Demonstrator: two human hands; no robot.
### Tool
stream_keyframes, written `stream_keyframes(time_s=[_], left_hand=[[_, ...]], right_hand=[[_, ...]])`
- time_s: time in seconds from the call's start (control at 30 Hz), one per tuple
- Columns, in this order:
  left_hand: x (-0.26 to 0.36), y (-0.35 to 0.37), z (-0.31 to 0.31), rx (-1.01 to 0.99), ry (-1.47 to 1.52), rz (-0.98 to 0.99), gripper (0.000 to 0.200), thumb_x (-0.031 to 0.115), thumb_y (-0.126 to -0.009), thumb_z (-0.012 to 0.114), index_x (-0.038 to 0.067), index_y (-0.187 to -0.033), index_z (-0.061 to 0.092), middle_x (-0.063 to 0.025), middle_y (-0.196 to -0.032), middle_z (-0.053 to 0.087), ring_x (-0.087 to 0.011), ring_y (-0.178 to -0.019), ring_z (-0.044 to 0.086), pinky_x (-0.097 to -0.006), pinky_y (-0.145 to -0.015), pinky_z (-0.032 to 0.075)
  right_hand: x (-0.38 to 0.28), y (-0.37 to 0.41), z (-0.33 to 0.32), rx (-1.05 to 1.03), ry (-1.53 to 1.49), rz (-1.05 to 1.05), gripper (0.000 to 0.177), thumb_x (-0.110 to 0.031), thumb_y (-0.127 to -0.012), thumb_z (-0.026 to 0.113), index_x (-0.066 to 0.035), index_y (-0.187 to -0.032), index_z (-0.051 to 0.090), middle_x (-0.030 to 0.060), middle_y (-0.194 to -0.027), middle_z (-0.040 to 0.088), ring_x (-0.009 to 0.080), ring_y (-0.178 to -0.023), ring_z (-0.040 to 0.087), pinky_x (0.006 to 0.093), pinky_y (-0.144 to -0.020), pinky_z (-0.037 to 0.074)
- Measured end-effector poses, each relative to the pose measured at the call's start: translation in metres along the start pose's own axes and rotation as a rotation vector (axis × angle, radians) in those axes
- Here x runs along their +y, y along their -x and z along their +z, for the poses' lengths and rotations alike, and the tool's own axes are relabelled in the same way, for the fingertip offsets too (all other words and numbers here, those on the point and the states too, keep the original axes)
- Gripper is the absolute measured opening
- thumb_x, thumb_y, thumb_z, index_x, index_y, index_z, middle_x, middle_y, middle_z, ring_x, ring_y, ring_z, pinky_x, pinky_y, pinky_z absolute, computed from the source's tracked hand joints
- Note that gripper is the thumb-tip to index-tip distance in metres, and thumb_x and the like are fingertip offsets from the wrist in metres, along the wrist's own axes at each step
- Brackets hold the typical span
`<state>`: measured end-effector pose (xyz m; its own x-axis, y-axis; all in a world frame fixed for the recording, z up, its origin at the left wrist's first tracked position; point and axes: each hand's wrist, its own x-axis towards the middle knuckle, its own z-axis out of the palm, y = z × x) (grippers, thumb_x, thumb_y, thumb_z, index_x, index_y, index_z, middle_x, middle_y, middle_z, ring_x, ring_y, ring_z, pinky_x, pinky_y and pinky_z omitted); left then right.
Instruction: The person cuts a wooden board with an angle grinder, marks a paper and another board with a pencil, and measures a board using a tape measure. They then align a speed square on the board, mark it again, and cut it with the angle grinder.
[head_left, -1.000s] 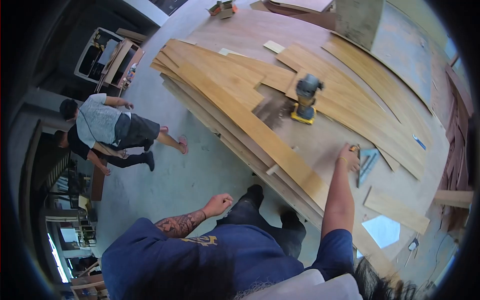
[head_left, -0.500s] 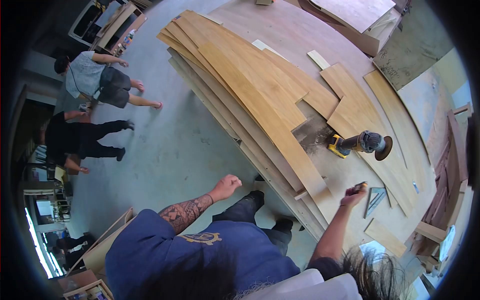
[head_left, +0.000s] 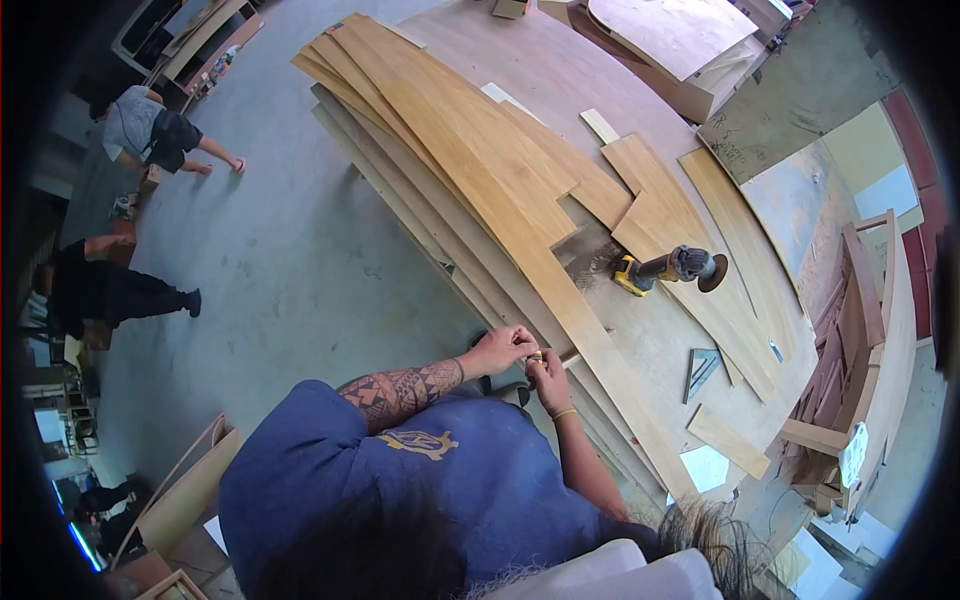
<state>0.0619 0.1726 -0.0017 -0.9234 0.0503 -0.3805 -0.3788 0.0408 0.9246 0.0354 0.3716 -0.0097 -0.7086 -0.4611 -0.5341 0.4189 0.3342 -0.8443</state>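
My left hand [head_left: 503, 350] and my right hand [head_left: 550, 385] meet in front of my body, beside the near edge of the worktable. Between their fingers is a small dark-and-yellow item [head_left: 537, 357] that looks like a tape measure. The right fingers are wrapped round it, and the left fingers pinch at its upper side. Much of it is hidden by the fingers. Just past my hands, a long wood plank [head_left: 572, 303] lies along the table edge, over stacked boards [head_left: 420, 235].
A yellow-and-black angle grinder [head_left: 665, 268] with a disc stands on the table among planks [head_left: 675, 205]. A triangular square [head_left: 702, 372] and a short board [head_left: 728, 440] lie to the right. Two people, one in grey [head_left: 140, 122] and one in black [head_left: 120, 290], are at left.
My right hand has come left from over the table with the small item to meet my left hand, which moved right. The view has shifted, and the two people at left have moved.
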Motion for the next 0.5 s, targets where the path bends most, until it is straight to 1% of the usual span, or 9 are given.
stream_keyframes(time_s=[0.03, 0.1, 0.17, 0.23, 0.27, 0.33, 0.4, 0.43, 0.5], left_hand=[[-0.008, 0.008, 0.001, -0.005, 0.076, -0.017, 0.025, 0.027, -0.109, 0.067, 0.003, -0.115, 0.071, -0.0053, -0.101, 0.076, -0.0091, -0.094, 0.068, -0.0295, -0.087, 0.056], [-0.007, 0.022, -0.004, 0.002, -0.032, -0.047, 0.027, 0.028, -0.108, 0.068, 0.001, -0.111, 0.071, -0.0064, -0.1, 0.076, -0.0113, -0.096, 0.069, -0.031, -0.088, 0.057], [-0.005, 0.033, -0.005, 0.003, -0.139, -0.081, 0.03, 0.03, -0.106, 0.069, 0.0, -0.108, 0.071, -0.0076, -0.099, 0.076, -0.0135, -0.097, 0.071, -0.0325, -0.089, 0.057], [-0.001, 0.037, -0.006, 0.125, -0.057, -0.149, 0.025, 0.029, -0.106, 0.065, 0.005, -0.097, 0.068, -0.0046, -0.087, 0.069, -0.0143, -0.079, 0.067, -0.0313, -0.072, 0.056], [0.006, 0.037, -0.016, 0.126, -0.063, -0.152, 0.025, 0.029, -0.106, 0.065, 0.005, -0.097, 0.068, -0.0046, -0.087, 0.069, -0.0143, -0.079, 0.067, -0.0313, -0.072, 0.056], [0.029, 0.024, -0.057, 0.219, 0.754, -0.432, 0.025, 0.028, -0.105, 0.059, 0.011, -0.088, 0.059, -0.0013, -0.075, 0.056, -0.0137, -0.06, 0.053, -0.0286, -0.054, 0.047], [0.032, -0.005, -0.134, 0.283, 1.043, -0.457, 0.026, 0.028, -0.104, 0.057, 0.015, -0.083, 0.05, 0.0006, -0.071, 0.048, -0.0124, -0.054, 0.043, -0.0266, -0.046, 0.039], [0.035, -0.02, -0.184, 0.31, 1.138, -0.5, 0.023, 0.03, -0.102, 0.057, 0.015, -0.086, 0.051, 0.0016, -0.072, 0.047, -0.0114, -0.054, 0.043, -0.0246, -0.047, 0.041], [0.047, -0.049, -0.284, 0.401, 1.135, -0.447, 0.023, 0.027, -0.096, 0.057, 0.019, -0.076, 0.047, 0.0053, -0.064, 0.041, -0.0083, -0.051, 0.041, -0.0233, -0.044, 0.041]], right_hand=[[0.003, 0.004, -0.005, -0.011, -0.001, -0.002, 0.039, -0.035, -0.099, 0.069, -0.005, -0.122, 0.061, 0.0052, -0.091, 0.066, 0.0166, -0.08, 0.064, 0.0364, -0.074, 0.057], [0.0, 0.014, -0.008, -0.006, 0.414, -0.26, 0.046, -0.036, -0.098, 0.071, -0.004, -0.129, 0.062, 0.0123, -0.093, 0.071, 0.0217, -0.082, 0.068, 0.0388, -0.077, 0.056], [-0.015, 0.026, -0.008, -0.056, 0.389, -0.221, 0.049, -0.037, -0.097, 0.071, -0.006, -0.134, 0.062, 0.0143, -0.093, 0.072, 0.0233, -0.084, 0.069, 0.0395, -0.078, 0.056], [-0.02, 0.027, -0.011, -0.118, 0.421, -0.098, 0.058, -0.038, -0.096, 0.073, -0.014, -0.147, 0.059, 0.016, -0.093, 0.073, 0.0249, -0.087, 0.07, 0.0399, -0.081, 0.056], [-0.019, 0.03, -0.016, -0.12, 0.414, -0.1, 0.058, -0.038, -0.096, 0.073, -0.014, -0.147, 0.059, 0.016, -0.093, 0.073, 0.0249, -0.087, 0.07, 0.0399, -0.081, 0.056], [-0.014, 0.044, -0.033, -0.037, 0.429, -0.146, 0.061, -0.036, -0.093, 0.076, -0.014, -0.147, 0.058, 0.0193, -0.097, 0.076, 0.0361, -0.092, 0.075, 0.0442, -0.088, 0.059], [0.023, 0.052, -0.069, 0.001, 0.506, -0.105, 0.061, -0.028, -0.095, 0.074, -0.015, -0.151, 0.055, 0.0214, -0.108, 0.076, 0.0368, -0.105, 0.076, 0.0448, -0.095, 0.059], [0.037, 0.062, -0.089, 0.044, 0.5, -0.117, 0.06, -0.024, -0.095, 0.071, -0.015, -0.152, 0.055, 0.0228, -0.116, 0.074, 0.0368, -0.109, 0.075, 0.0449, -0.097, 0.059], [0.085, 0.081, -0.141, 0.136, 0.477, -0.147, 0.057, -0.016, -0.096, 0.066, -0.014, -0.152, 0.055, 0.0246, -0.126, 0.071, 0.0373, -0.115, 0.073, 0.0456, -0.101, 0.058]])
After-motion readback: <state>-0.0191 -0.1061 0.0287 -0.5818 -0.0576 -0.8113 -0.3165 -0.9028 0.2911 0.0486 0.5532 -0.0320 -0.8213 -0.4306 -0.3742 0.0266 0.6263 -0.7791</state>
